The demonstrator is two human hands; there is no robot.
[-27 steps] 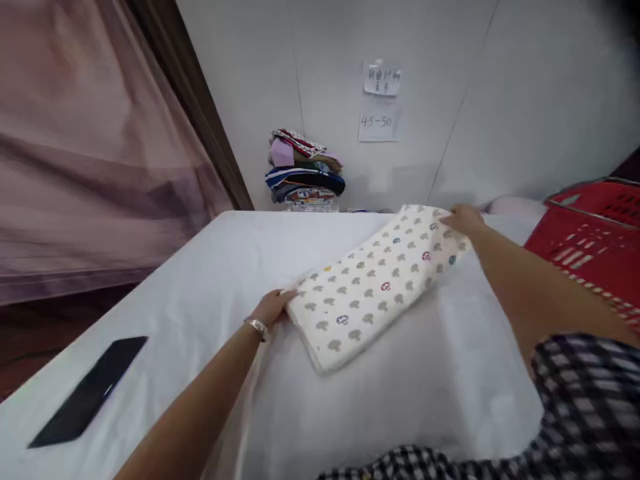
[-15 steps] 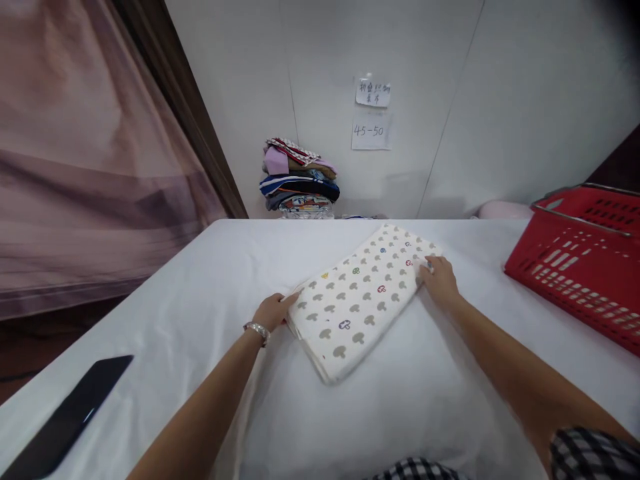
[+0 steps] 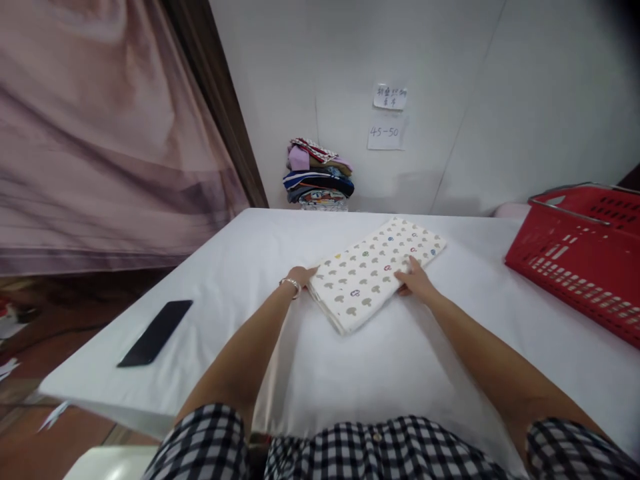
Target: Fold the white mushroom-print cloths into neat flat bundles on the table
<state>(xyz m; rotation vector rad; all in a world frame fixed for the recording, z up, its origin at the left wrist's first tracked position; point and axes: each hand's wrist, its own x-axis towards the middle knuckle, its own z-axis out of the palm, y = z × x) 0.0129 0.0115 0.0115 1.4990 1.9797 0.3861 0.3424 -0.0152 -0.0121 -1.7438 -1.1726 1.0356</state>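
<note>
A folded white cloth printed with grey mushroom-like shapes and a few coloured ones lies slantwise on the white-covered table. My left hand pinches its left edge, the fingertips partly hidden by the fabric. On the near long edge, toward the right, my right hand grips the cloth with thumb and fingers closed on the border. Several layers show along the cloth's near left end.
A red plastic basket with a metal handle stands at the right. A black phone lies at the left. Beyond the far edge, a pile of folded fabrics rests against the wall. A pink curtain hangs at the left.
My right hand has shifted left along the cloth's near edge. My left hand stays at the left edge. The view has tilted, bringing the checked clothing and floor more into sight.
</note>
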